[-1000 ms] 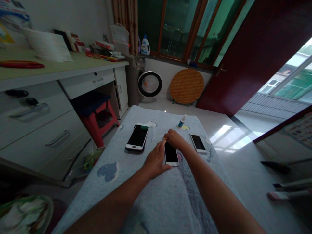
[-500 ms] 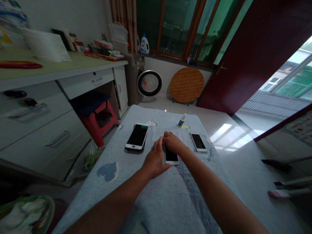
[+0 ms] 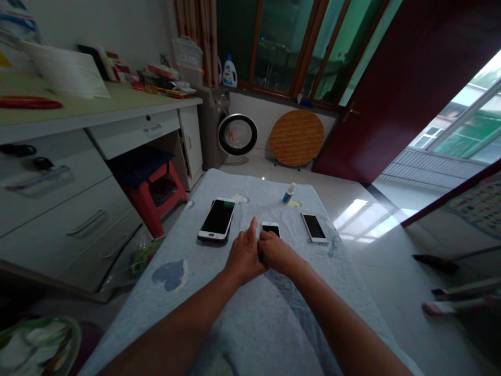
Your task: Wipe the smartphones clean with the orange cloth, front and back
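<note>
A small white phone (image 3: 270, 228) lies face up in the middle of a pale cloth-covered table (image 3: 250, 313). Only its far end shows beyond my hands. My left hand (image 3: 243, 253) rests flat against the phone's left side, fingers stretched forward and together. My right hand (image 3: 277, 254) sits on the phone's near half with its fingers curled under; whatever is in them is hidden. A larger white phone (image 3: 217, 218) lies to the left and another white phone (image 3: 313, 227) to the right, both with dark screens.
A small blue-capped bottle (image 3: 287, 194) stands at the table's far edge beside a yellow scrap. A white desk with drawers (image 3: 78, 156) and a red stool (image 3: 154, 196) stand to the left. A washing machine (image 3: 230, 133), a round wooden board and an open door lie beyond.
My right hand has slid along the middle phone from its far end toward me, uncovering the top of the screen. My left hand has stayed beside the phone.
</note>
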A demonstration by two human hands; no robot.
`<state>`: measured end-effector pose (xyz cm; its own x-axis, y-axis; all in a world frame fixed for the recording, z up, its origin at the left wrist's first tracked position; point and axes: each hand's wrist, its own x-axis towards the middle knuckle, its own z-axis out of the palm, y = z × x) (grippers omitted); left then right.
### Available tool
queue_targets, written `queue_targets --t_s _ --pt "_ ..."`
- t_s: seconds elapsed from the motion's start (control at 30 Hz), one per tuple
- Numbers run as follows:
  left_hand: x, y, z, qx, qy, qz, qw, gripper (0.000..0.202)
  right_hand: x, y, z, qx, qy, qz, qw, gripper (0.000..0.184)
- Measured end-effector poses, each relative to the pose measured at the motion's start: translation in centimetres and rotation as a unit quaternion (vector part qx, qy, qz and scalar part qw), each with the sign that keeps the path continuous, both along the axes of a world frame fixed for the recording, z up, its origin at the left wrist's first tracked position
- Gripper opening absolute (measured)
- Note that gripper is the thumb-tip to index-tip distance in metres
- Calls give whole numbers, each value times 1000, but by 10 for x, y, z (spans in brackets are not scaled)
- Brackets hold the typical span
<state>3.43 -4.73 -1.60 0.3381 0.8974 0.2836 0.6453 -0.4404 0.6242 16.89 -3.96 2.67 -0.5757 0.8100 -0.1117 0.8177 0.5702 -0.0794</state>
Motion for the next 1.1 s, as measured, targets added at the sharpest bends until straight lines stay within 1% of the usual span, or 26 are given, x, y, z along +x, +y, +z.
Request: queue_targets --t_s 0.1,0.2,0.3,0.37,0.43,0.47,0.53,0.57,0.67,0.77,0.87,1.1 --pt "0 -1 0 20 20 5 1000 117 -2 -10 0 -13 8 -10 1000 17" --pt "0 -1 0 30 34 4 999 117 -2 -13 4 -47 30 -13 998 17" --pt "0 -2 1 18 40 5 999 118 7 -9 13 -105 60 9 993 17" --pt "1 -2 1 11 40 11 999 120 17 -1 19 -126 86 9 988 17" --pt "1 -2 0 13 39 17 999 124 26 12 24 -100 104 -31 989 18" --pt "1 -2 -1 18 39 18 999 126 28 20 25 -67 105 -65 990 19" --pt "1 -2 -3 28 39 21 999 128 29 36 23 -9 81 -126 989 21" --pt "1 -2 -3 32 38 25 998 129 27 45 21 3 74 -136 988 22" --pt "1 -2 -4 39 40 33 998 128 15 65 10 21 65 -129 989 24" --pt "1 -2 -3 37 46 30 998 127 5 73 2 20 31 -119 992 26" --pt "2 -2 -3 35 48 31 998 126 1 69 -1 12 12 -111 994 28" --pt "2 -3 -3 33 38 39 998 123 -2 47 3 -17 -24 -76 997 30"
